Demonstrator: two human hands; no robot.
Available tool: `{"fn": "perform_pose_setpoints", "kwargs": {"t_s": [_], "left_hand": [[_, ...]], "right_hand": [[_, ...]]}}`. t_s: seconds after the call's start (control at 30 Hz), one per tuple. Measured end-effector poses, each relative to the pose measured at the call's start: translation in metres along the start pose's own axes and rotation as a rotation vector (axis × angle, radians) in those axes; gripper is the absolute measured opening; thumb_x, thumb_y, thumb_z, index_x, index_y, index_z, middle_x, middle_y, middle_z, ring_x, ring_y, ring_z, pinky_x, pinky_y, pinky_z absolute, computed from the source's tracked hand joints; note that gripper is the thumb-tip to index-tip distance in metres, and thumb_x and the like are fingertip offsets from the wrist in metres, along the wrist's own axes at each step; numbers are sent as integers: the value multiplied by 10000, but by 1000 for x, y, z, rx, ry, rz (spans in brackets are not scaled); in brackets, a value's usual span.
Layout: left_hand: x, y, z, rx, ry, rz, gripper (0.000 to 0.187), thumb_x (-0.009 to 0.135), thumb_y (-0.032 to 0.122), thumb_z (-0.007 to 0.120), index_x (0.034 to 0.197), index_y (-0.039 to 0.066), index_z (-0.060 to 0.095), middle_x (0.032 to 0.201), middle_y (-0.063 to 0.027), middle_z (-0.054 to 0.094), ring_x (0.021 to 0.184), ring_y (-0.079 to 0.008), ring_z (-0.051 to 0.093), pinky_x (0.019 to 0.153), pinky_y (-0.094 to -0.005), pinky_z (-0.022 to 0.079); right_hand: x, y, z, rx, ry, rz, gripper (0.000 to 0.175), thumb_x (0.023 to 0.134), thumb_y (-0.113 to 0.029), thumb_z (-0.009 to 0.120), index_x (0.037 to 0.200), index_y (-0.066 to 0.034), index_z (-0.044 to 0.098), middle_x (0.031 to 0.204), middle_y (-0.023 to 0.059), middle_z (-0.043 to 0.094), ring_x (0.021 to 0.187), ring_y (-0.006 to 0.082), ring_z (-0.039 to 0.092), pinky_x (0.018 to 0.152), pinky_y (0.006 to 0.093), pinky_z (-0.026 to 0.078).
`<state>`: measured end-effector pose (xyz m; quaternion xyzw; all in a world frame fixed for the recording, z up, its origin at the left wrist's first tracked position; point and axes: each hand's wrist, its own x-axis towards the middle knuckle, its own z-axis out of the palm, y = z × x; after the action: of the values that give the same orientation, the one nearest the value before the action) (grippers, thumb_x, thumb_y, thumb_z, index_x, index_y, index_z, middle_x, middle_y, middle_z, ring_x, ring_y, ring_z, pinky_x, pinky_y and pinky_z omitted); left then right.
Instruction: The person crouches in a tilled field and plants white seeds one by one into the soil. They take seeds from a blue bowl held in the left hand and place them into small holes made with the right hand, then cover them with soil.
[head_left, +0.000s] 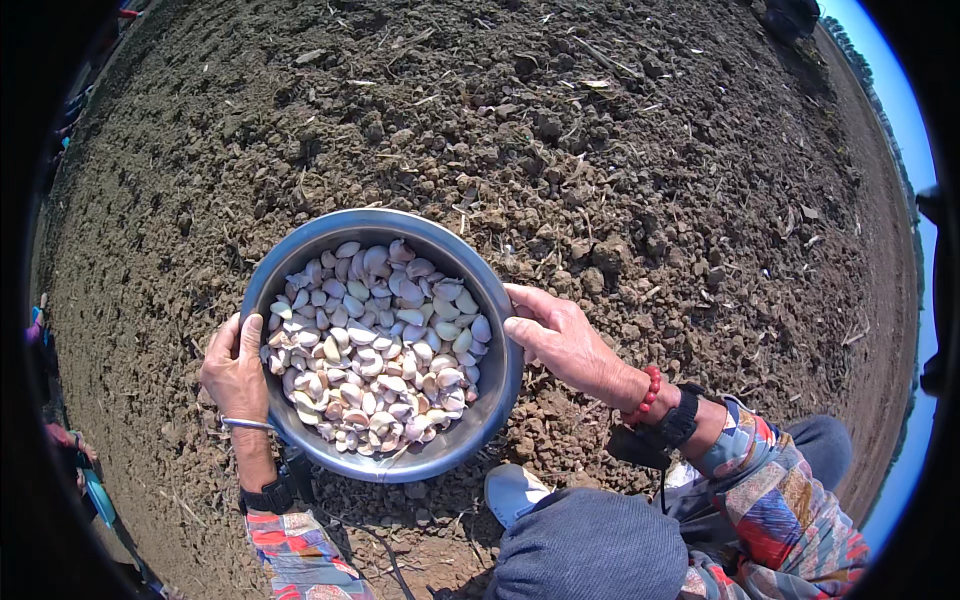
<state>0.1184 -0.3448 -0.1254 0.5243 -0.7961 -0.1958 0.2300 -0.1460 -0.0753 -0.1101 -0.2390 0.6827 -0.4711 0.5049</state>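
A round stainless steel basin (501, 382) holds a large heap of garlic cloves (375, 345), whitish with some pinkish skins. My left hand (236, 371) grips its left side, the thumb over the rim and the fingers at the outer wall. On the opposite side, the thumb and fingers of my right hand (562, 337) grip the rim at the upper right. Whether the basin rests on the soil or is held just above it, I cannot tell.
Tilled, cloddy soil (600, 187) with bits of dry straw lies all around. My shoe (514, 491) and bent knee (592, 547) are below and right of the basin. A black cable (386, 551) hangs near my left sleeve. Other people and a turquoise basin (99, 499) show at the left edge.
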Motion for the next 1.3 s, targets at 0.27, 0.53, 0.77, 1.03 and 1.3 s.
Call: {"fn": "perform_pose_setpoints", "kwargs": {"t_s": [0.27,0.53,0.77,1.03,1.3], "left_hand": [[27,34,62,364,-137,202,371,925,211,651,1268,71,635,1201,-128,663,1101,-285,631,952,-388,495],[-6,74,107,263,-310,526,499,922,345,644,1348,102,558,1332,-130,566,1248,-339,510,1061,-457,411],[-17,94,126,262,-537,531,278,897,413,678,1056,185,672,1022,-77,584,908,-287,634,758,-439,498],[-15,69,137,40,-440,350,295,921,340,694,918,51,635,859,-104,639,809,-249,635,755,-397,503],[-41,128,78,-643,-548,-205,341,975,390,642,1075,64,657,846,37,610,596,-7,490,459,-148,375]], "right_hand": [[27,12,-16,-190,244,-158,571,931,-185,549,1457,-1,420,1388,201,531,1108,231,625,944,345,512],[-31,26,7,-465,419,-416,529,862,21,572,1382,-54,513,1484,195,440,1387,330,430,1149,427,355],[-76,71,39,-292,256,-397,481,830,69,546,1299,-40,557,1252,185,616,1147,336,621,974,397,518],[-102,107,44,47,98,-133,318,898,-22,554,1212,-19,605,1062,160,693,941,309,696,846,379,561],[-83,130,-23,849,219,222,314,1007,-126,496,1282,12,560,1112,94,679,929,118,675,778,242,560]]}}
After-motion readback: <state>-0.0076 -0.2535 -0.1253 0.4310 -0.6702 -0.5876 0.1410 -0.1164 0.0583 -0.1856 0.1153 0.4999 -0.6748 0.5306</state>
